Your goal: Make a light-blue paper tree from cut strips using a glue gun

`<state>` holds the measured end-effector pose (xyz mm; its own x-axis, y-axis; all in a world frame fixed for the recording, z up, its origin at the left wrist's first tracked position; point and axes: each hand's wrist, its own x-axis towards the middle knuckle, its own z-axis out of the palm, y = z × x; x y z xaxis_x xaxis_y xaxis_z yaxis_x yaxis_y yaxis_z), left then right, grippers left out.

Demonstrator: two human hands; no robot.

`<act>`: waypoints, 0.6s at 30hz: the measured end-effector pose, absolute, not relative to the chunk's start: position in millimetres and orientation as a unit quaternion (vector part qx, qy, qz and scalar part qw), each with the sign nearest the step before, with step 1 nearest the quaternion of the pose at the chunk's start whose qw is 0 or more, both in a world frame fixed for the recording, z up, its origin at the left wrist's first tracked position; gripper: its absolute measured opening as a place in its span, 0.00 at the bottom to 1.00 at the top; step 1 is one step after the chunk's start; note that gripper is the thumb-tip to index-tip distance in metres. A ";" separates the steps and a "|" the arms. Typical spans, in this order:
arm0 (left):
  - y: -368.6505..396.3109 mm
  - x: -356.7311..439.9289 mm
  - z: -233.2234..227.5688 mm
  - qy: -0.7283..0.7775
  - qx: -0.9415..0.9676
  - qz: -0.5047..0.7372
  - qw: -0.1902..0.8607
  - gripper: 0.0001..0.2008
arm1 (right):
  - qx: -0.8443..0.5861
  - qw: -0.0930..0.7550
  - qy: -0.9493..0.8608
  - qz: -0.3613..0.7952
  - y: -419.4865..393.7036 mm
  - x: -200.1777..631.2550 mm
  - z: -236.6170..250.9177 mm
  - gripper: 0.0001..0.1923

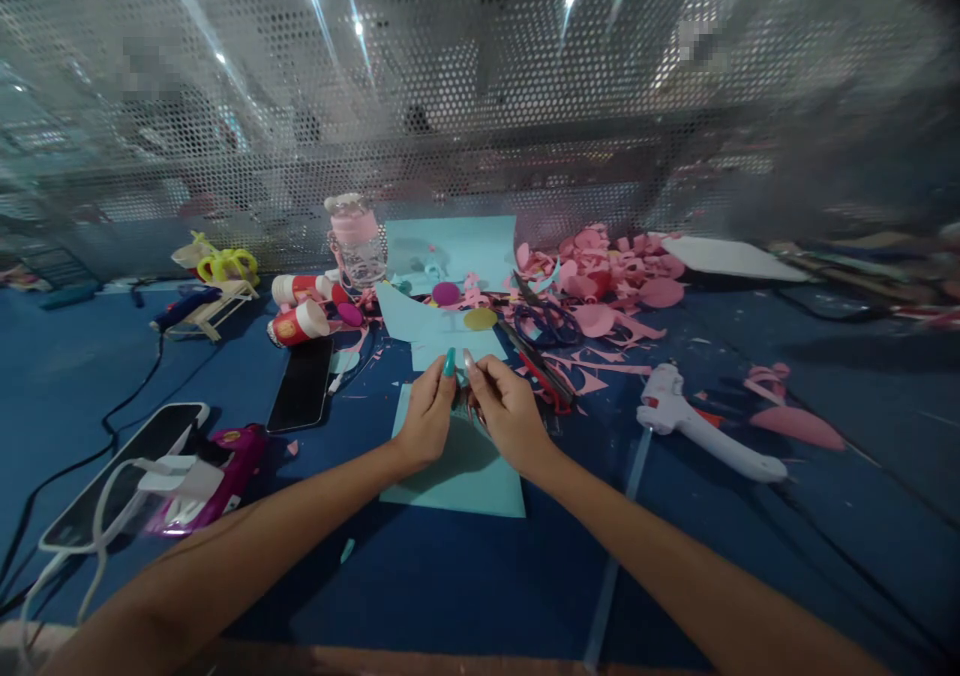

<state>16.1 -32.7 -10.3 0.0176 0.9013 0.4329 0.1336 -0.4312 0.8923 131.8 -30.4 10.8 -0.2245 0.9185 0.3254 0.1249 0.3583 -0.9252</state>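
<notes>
the left hand and right hand are closed at the fingertips on a small pale-teal piece, mostly hidden, above a flat pale-teal sheet. pulled unevenly, the piece could crease or tear; if it slips, it could be hard to spot against the matching sheet. a white plastic glue gun lies to the right, where a wide swing could knock it; red-handled scissors lie near the right hand, risking a careless brush.
</notes>
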 end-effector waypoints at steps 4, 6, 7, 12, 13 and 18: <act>-33.8 16.5 -8.9 0.403 0.631 0.568 0.341 0.16 | -0.410 0.492 -0.680 0.358 -33.3 130.5 12.0 0.15; -33.8 16.8 -9.7 0.404 0.626 0.574 0.340 0.16 | -0.417 0.493 -0.683 0.341 -34.0 129.7 11.5 0.15; -33.6 16.9 -10.6 0.405 0.620 0.578 0.342 0.16 | -0.420 0.495 -0.681 0.339 -34.1 129.4 10.9 0.16; -32.7 16.3 -14.4 0.384 0.623 0.580 0.358 0.16 | -0.410 0.512 -0.651 0.383 -32.8 129.2 6.0 0.15; -32.6 16.0 -14.4 0.378 0.630 0.576 0.359 0.16 | -0.407 0.514 -0.646 0.391 -32.4 129.2 5.2 0.15; -30.8 15.0 -13.8 0.343 0.634 0.577 0.384 0.17 | -0.403 0.520 -0.631 0.411 -32.8 127.2 4.1 0.16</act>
